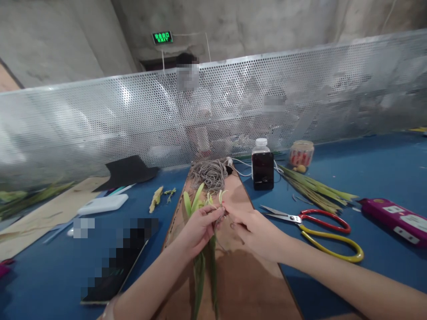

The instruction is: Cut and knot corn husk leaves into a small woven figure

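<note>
My left hand (199, 229) is closed round a bunch of long green leaves (204, 262) that lies along a brown board (247, 284). The leaf tips (193, 200) curl up just beyond my fingers. My right hand (256, 231) pinches a thin string or leaf end (223, 212) right beside the left thumb; what exactly it pinches is too small to name. A tangle of grey string (211, 173) lies at the board's far end.
Red and yellow scissors (320, 229), a dark bottle with a white cap (262, 169), a bundle of green leaves (313, 189), a small jar (301, 153) and a magenta case (396, 220) lie right on the blue table (367, 169). A white case (103, 204) lies left. A perforated metal screen (100, 120) stands behind.
</note>
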`<action>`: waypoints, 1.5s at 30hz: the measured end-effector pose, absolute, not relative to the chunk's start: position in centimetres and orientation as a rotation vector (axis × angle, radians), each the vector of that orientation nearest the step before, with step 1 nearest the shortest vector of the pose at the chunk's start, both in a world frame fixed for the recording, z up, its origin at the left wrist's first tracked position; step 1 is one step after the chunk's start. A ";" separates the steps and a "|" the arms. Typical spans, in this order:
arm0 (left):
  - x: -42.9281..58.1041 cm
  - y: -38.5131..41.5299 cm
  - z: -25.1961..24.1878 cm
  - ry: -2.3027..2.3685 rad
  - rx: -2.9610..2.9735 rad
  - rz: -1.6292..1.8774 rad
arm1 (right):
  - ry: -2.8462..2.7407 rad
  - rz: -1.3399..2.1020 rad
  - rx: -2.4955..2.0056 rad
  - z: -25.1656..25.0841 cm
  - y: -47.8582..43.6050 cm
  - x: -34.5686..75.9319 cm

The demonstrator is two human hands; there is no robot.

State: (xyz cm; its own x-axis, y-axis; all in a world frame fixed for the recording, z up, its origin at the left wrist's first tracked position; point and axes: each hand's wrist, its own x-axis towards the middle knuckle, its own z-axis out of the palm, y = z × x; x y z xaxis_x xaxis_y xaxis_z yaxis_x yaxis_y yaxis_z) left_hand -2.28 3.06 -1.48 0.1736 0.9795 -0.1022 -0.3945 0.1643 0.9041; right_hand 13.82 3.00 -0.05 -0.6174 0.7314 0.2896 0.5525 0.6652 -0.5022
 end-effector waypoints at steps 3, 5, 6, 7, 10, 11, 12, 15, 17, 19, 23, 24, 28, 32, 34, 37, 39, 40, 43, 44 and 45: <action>-2.2 3.0 -1.4 0.869 0.901 1.178 | -2.445 0.430 -0.999 0.3 2.8 14.1; -2.2 2.9 -1.4 0.875 0.924 1.186 | -2.480 0.336 -1.020 0.4 2.7 14.3; -2.2 2.9 -1.4 0.878 0.935 1.189 | -2.499 0.268 -1.049 0.3 2.7 14.5; -2.3 2.9 -1.4 0.882 0.945 1.191 | -2.526 0.184 -1.074 0.1 2.8 14.6; -2.6 3.1 -1.6 0.900 0.964 1.189 | -2.619 -0.028 -1.084 -0.6 3.0 14.8; -2.6 3.2 -1.6 0.906 0.967 1.187 | -2.640 -0.091 -1.048 -0.8 3.1 14.8; -2.7 3.3 -1.7 0.911 0.968 1.185 | -2.649 -0.168 -0.993 -0.9 3.2 14.8; -2.7 3.4 -2.0 0.923 0.967 1.161 | -2.580 -0.440 -0.764 -0.7 3.8 14.7; -2.6 3.2 -2.0 0.926 0.998 1.127 | -2.521 -0.478 -0.557 -0.5 4.3 14.7; -2.5 3.0 -2.0 0.924 1.070 1.075 | -2.509 -0.338 -0.401 -0.6 4.8 14.7; -2.4 2.6 -1.7 0.967 1.139 1.008 | -2.490 0.085 -0.569 -1.4 5.3 14.5; -2.4 2.6 -1.7 0.982 1.139 1.009 | -2.463 0.142 -0.640 -1.5 5.2 14.4; -2.5 2.5 -1.5 1.008 1.172 1.016 | -2.372 0.222 -0.770 -1.8 4.6 14.1; -2.4 2.2 -1.0 1.075 1.376 1.014 | -2.293 0.298 -0.887 -1.8 4.1 14.0; -2.4 2.0 -0.7 1.134 1.548 1.014 | -2.267 0.322 -0.934 -1.8 4.0 14.0; -2.3 1.6 -0.5 1.265 1.816 1.055 | -2.215 0.426 -0.968 -1.5 3.8 14.0; -2.3 1.4 -0.6 1.331 1.974 1.083 | -2.155 0.526 -0.971 -1.2 3.7 13.9; -2.3 1.3 -0.7 1.344 2.038 1.105 | -2.123 0.568 -0.967 -1.0 3.6 13.8; -2.3 1.3 -1.1 1.305 2.235 1.213 | -2.044 0.673 -0.959 -0.6 3.3 13.7; -2.3 1.3 -1.2 1.267 2.309 1.263 | -2.022 0.714 -0.959 -0.6 3.3 13.6; -2.4 1.3 -1.3 1.215 2.386 1.315 | -2.000 0.755 -0.959 -0.5 3.2 13.6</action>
State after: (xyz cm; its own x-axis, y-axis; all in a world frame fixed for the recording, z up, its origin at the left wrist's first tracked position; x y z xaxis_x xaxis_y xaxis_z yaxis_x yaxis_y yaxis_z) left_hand -2.38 1.25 -1.32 0.2838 0.7172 0.6365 0.5779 -0.6576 0.4833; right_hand 13.57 3.23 -0.51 -0.4134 0.8242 0.3871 0.3624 0.5389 -0.7604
